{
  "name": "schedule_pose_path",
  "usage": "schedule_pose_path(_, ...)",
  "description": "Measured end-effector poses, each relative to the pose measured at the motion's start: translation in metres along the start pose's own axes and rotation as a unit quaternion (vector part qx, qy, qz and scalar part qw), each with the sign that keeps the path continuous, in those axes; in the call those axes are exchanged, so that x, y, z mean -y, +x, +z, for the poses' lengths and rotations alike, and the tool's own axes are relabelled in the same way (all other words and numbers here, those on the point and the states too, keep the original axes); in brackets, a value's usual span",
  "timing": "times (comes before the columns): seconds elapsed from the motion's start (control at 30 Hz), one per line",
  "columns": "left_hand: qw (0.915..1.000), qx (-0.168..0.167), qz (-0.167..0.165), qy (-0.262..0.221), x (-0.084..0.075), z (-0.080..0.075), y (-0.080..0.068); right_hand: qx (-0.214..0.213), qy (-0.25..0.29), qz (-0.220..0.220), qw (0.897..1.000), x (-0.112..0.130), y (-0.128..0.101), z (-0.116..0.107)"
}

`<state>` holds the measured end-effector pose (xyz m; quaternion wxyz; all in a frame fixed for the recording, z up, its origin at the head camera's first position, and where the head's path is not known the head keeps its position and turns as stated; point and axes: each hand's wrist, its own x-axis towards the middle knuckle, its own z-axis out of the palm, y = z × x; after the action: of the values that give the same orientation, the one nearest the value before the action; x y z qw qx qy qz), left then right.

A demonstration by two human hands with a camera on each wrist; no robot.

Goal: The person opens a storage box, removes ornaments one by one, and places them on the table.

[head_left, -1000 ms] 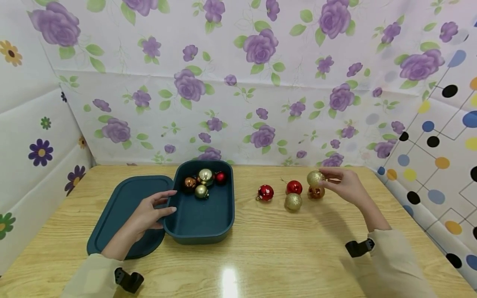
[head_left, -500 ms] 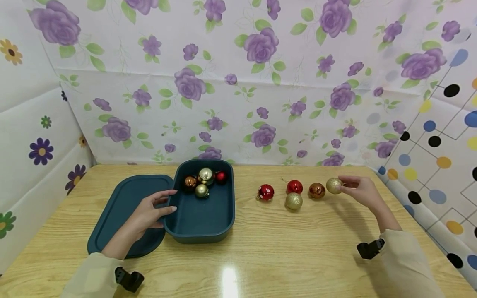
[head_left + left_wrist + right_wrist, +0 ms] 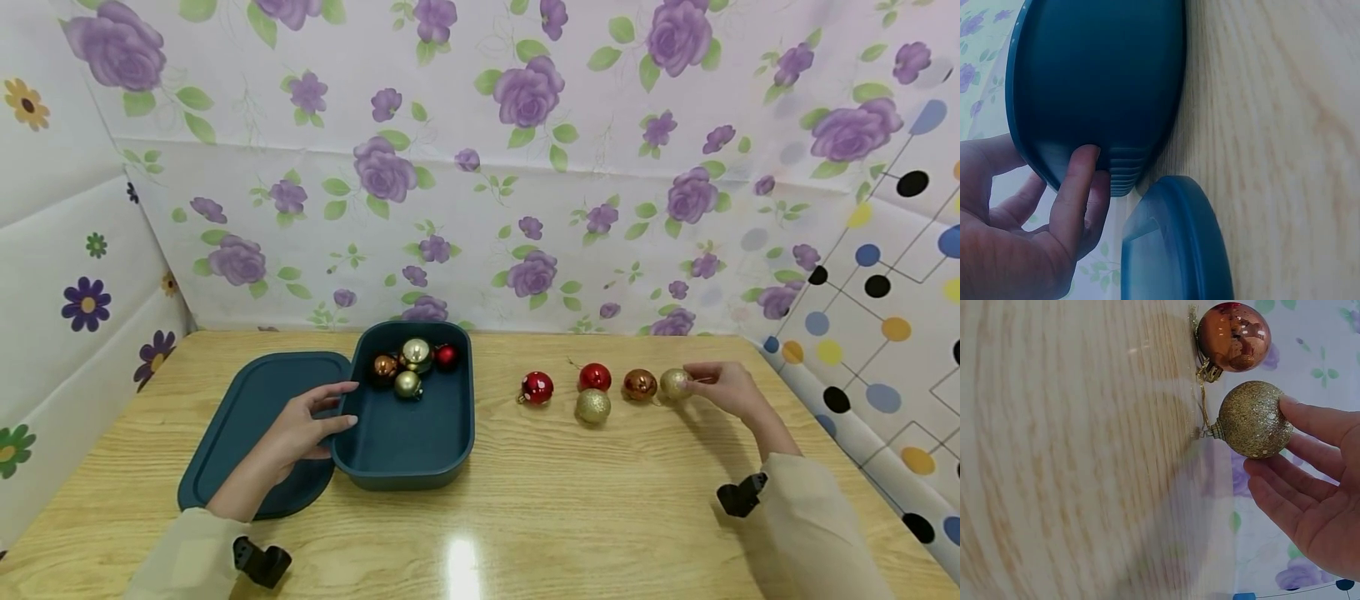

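Observation:
My left hand (image 3: 300, 429) holds the left wall of a dark teal box (image 3: 405, 446); in the left wrist view, some fingers (image 3: 1075, 194) lie against the wall's outside. Inside the box, gold, copper and red Christmas baubles (image 3: 416, 355) sit towards the back. At the right, my right hand (image 3: 727, 389) pinches a gold glitter bauble (image 3: 675, 384) between thumb and fingertips, low at the table. A shiny copper bauble (image 3: 1235, 337) lies beside it. In the right wrist view, the glitter bauble's cap and gold string point away from the palm.
The teal lid (image 3: 258, 400) lies flat left of the box, under my left forearm. A red spotted bauble (image 3: 537, 388), a plain red one (image 3: 595, 377) and another gold glitter one (image 3: 593, 407) lie on the wooden table (image 3: 570, 508). Flowered cloth (image 3: 465, 208) stands behind.
My right hand has carried the gold glitter bauble from above the copper one to the right, then down to the table beside it. My left hand and the box have stayed put.

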<state>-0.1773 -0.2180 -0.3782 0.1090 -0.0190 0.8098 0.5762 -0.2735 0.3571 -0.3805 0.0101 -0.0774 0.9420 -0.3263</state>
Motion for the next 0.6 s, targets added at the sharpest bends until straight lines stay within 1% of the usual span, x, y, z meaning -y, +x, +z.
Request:
schedule_pose_path(0.27,1.0000,-0.001,-0.001,-0.003,0.000,0.000,0.000,0.016,0.003,0.013,1.000,0.000,0.006,0.001)
schedule_pose_path(0.6,1.0000,-0.001,0.002,-0.003,0.001,0.000,0.001,0.015,-0.010,0.005,1.000,-0.001,0.012,0.004)
